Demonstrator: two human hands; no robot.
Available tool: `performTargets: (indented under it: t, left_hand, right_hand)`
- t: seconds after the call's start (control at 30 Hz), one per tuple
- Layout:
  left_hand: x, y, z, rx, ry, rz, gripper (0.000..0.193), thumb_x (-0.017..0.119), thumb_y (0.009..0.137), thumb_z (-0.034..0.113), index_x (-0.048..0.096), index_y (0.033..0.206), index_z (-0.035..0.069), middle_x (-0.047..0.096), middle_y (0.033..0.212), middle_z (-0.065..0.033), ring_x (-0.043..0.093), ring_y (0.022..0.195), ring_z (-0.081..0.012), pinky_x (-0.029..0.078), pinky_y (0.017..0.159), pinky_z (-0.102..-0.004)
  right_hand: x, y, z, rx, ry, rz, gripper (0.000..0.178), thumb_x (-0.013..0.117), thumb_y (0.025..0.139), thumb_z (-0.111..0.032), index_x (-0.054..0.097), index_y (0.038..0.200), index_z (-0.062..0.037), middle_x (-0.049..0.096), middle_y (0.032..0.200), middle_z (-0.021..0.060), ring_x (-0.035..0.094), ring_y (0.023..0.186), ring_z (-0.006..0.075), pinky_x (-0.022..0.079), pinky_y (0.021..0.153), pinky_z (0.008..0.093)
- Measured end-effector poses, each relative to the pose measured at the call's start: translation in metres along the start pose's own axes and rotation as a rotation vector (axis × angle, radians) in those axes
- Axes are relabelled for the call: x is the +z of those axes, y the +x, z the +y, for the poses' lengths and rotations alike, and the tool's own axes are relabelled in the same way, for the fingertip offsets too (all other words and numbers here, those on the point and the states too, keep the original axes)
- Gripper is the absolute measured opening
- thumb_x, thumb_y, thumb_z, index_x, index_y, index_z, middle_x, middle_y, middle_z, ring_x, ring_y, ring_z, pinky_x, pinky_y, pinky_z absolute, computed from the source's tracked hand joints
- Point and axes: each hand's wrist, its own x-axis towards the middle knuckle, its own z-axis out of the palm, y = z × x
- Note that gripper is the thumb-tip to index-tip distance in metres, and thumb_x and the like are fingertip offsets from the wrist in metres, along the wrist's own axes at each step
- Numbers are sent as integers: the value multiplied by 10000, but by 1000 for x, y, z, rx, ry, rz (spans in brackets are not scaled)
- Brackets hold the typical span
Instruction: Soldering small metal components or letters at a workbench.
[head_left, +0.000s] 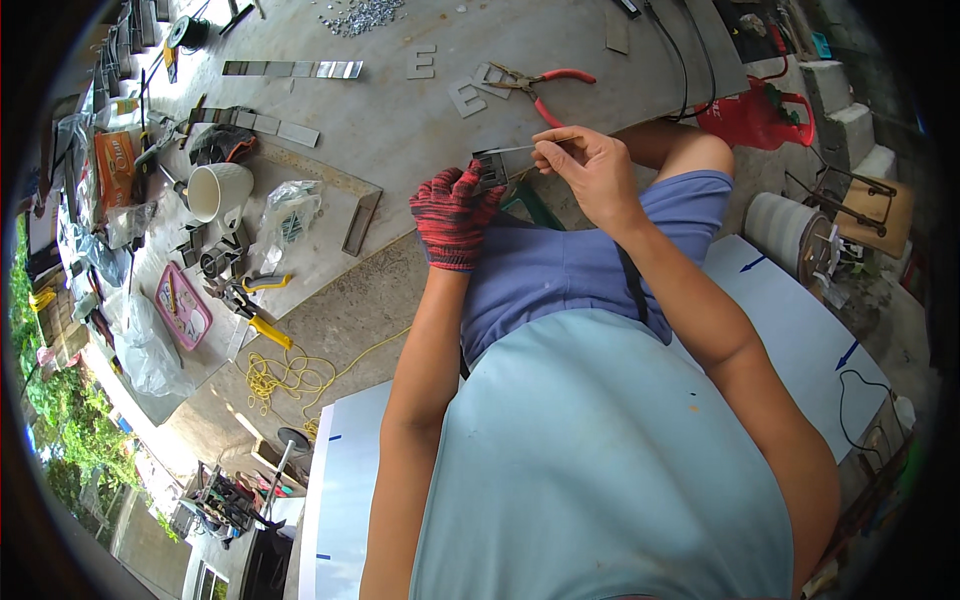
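My left hand (455,212), in a red and black knit glove, grips a small grey metal piece (492,168) above my knees. My bare right hand (588,172) pinches a thin metal strip (515,150) at the top edge of that piece. Red-handled pliers (545,83) lie on the concrete floor just beyond my hands. Grey cut-out metal letters (465,97) lie beside the pliers.
A white cup (218,190), a plastic bag (285,215), yellow-handled cutters (250,305) and a pink tray (182,305) lie to the left. Metal strips (292,69) and a pile of small metal bits (362,14) lie farther off. A red container (755,115) stands right, white sheets (790,330) below.
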Motion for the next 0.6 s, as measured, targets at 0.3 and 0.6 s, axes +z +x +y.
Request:
performTargets:
  t: [0.3, 0.6]
  left_hand:
    - [5, -2, -4, 47, 0, 46, 542, 885, 737, 399, 691, 1214, 229, 671, 1073, -97, 628, 896, -325, 498, 758, -481]
    - [3, -3, -6, 31, 3, -37, 510, 843, 763, 402, 694, 1205, 197, 683, 1046, -101, 633, 876, -338, 498, 748, -483]
  right_hand:
    - [21, -8, -21, -548, -631, -72, 158, 767, 923, -58, 751, 1070, -6, 730, 867, 97, 707, 728, 186, 544, 641, 304]
    - [43, 8, -28, -744, -777, -205, 122, 765, 907, -112, 730, 975, -18, 707, 848, 118, 701, 787, 311, 565, 689, 404]
